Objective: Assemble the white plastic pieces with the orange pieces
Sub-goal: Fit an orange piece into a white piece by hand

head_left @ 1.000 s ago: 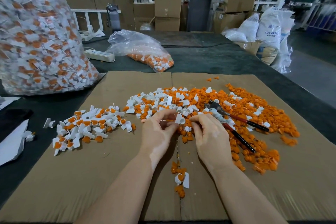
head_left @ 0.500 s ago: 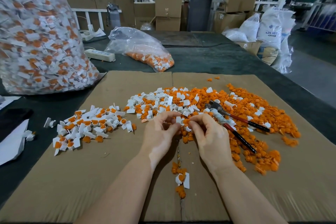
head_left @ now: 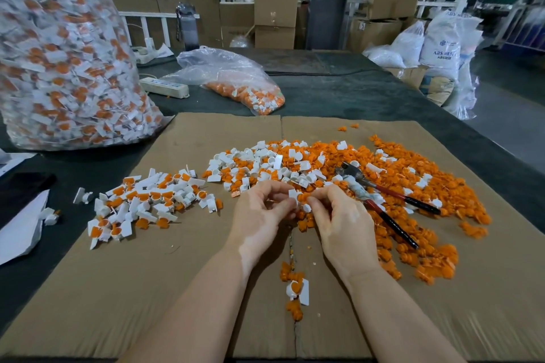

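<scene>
My left hand (head_left: 259, 209) pinches one white piece (head_left: 292, 195); my right hand (head_left: 339, 215) pinches one orange piece (head_left: 302, 197) against it. Beyond my fingers lies one mixed pile (head_left: 324, 168); left, assembled pieces (head_left: 147, 200); right, one pair of pliers (head_left: 383, 200).

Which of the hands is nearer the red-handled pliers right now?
Right. The right hand sits just beside the red-handled pliers, almost against the wrapped joint, pinching an orange piece. The left hand is farther off, beyond the right hand, pinching a white piece.

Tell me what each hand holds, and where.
Left hand pinches a white piece by its edge; right hand pinches an orange piece. Exact hold unclear.
</scene>
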